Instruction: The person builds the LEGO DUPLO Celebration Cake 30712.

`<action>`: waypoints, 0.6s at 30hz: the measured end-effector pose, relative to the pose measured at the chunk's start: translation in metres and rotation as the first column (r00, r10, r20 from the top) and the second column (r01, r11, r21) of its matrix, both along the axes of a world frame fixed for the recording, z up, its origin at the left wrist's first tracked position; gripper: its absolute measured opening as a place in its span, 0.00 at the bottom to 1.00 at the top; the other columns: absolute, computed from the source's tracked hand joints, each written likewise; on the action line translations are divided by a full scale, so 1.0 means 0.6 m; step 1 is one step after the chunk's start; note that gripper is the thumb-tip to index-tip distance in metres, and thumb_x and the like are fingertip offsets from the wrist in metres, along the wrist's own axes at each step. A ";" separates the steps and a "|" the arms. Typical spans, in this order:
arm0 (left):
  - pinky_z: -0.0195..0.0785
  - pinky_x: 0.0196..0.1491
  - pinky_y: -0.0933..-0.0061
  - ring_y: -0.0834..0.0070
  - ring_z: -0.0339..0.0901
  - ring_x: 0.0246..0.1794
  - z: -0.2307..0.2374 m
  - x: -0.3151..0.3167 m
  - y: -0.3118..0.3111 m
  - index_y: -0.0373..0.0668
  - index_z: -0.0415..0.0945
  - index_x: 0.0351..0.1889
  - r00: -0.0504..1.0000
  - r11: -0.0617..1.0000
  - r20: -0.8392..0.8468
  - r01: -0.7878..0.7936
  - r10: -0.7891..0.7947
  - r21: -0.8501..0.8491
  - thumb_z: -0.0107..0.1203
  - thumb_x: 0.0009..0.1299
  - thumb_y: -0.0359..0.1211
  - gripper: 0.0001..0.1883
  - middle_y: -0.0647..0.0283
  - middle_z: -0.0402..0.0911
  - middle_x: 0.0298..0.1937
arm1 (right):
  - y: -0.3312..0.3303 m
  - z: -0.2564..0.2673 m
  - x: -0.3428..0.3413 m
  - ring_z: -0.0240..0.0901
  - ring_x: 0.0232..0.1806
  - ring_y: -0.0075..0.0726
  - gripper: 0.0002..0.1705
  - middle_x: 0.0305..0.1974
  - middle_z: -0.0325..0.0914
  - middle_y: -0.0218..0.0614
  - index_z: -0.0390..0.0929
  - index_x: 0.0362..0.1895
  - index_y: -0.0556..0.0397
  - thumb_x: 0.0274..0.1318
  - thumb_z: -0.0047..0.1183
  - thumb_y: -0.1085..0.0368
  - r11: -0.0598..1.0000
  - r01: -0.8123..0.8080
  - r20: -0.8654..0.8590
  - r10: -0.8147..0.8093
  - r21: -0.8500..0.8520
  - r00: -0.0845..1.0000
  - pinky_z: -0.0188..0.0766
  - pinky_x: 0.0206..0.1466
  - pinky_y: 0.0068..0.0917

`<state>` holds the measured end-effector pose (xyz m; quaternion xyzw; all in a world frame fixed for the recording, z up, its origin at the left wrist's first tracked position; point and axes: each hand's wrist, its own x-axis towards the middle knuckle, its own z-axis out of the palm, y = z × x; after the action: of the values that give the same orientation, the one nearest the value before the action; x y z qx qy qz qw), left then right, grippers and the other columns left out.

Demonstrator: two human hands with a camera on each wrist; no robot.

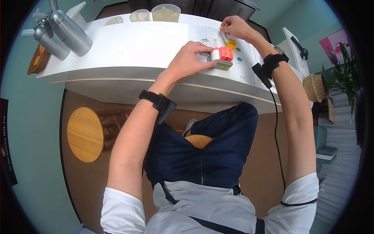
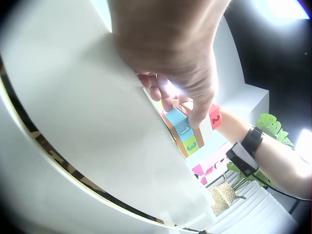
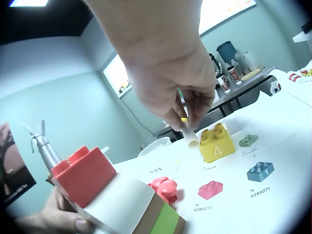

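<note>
Between the thumb and fingers of my left hand [image 1: 189,60] is a toy brick assembly. A red brick [image 3: 84,176] with studs and a white curved piece [image 3: 117,202] sit on top of it. The left wrist view shows its blue brick [image 2: 178,123] marked 1 and green brick [image 2: 192,146] marked 3. Farther back, my right hand [image 1: 237,29] pinches the yellow upper end of a short whitish tube [image 3: 190,138], which tilts close beside a yellow brick [image 3: 217,145] marked 4. A pink-red flower-shaped piece [image 3: 165,189] lies near the assembly.
Under the bricks lies a printed sheet [image 3: 229,209] with brick pictures and numbers. Translucent tubs [image 1: 165,13] line the table's back edge. Metal dispensers [image 1: 70,33] and a wooden tray [image 1: 39,59] are at the far left. A cable [image 1: 276,132] hangs from the right wrist camera.
</note>
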<state>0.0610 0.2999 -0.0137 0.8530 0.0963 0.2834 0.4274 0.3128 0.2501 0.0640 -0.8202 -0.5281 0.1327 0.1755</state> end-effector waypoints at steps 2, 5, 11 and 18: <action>0.70 0.56 0.69 0.68 0.77 0.52 0.004 -0.001 -0.001 0.41 0.85 0.52 1.000 1.000 0.007 -0.003 0.003 0.024 0.72 0.58 0.41 0.25 0.60 0.84 0.49 | -0.006 0.009 -0.002 0.79 0.38 0.29 0.13 0.36 0.84 0.36 0.85 0.39 0.58 0.52 0.62 0.62 0.999 0.004 -0.018 -0.003 0.054 1.000 0.75 0.45 0.27; 0.70 0.54 0.71 0.69 0.76 0.51 0.007 -0.003 -0.003 0.41 0.85 0.51 1.000 1.000 -0.009 0.004 -0.004 0.030 0.72 0.58 0.42 0.25 0.60 0.84 0.49 | -0.012 0.020 0.004 0.80 0.40 0.29 0.13 0.38 0.85 0.35 0.85 0.39 0.56 0.52 0.63 0.61 0.992 0.005 -0.062 0.002 0.123 0.998 0.76 0.47 0.26; 0.69 0.51 0.72 0.70 0.76 0.49 0.008 -0.003 -0.003 0.41 0.85 0.52 1.000 0.999 -0.015 0.002 -0.001 0.035 0.72 0.59 0.42 0.25 0.61 0.84 0.49 | -0.030 0.041 0.017 0.74 0.39 0.24 0.15 0.40 0.82 0.33 0.81 0.49 0.55 0.61 0.59 0.61 0.988 -0.004 -0.111 0.022 0.155 0.994 0.69 0.44 0.22; 0.69 0.51 0.72 0.71 0.76 0.49 0.008 -0.004 -0.004 0.41 0.84 0.52 1.000 0.999 -0.010 -0.003 0.004 0.040 0.72 0.59 0.43 0.25 0.62 0.84 0.49 | -0.056 0.059 0.007 0.78 0.48 0.26 0.17 0.45 0.83 0.36 0.80 0.52 0.55 0.63 0.58 0.60 0.975 -0.047 -0.113 0.072 0.216 0.991 0.72 0.54 0.23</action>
<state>0.0584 0.2976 -0.0087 0.8628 0.0943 0.2816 0.4091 0.3170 0.2164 0.0994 -0.7710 -0.5521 0.1297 0.2896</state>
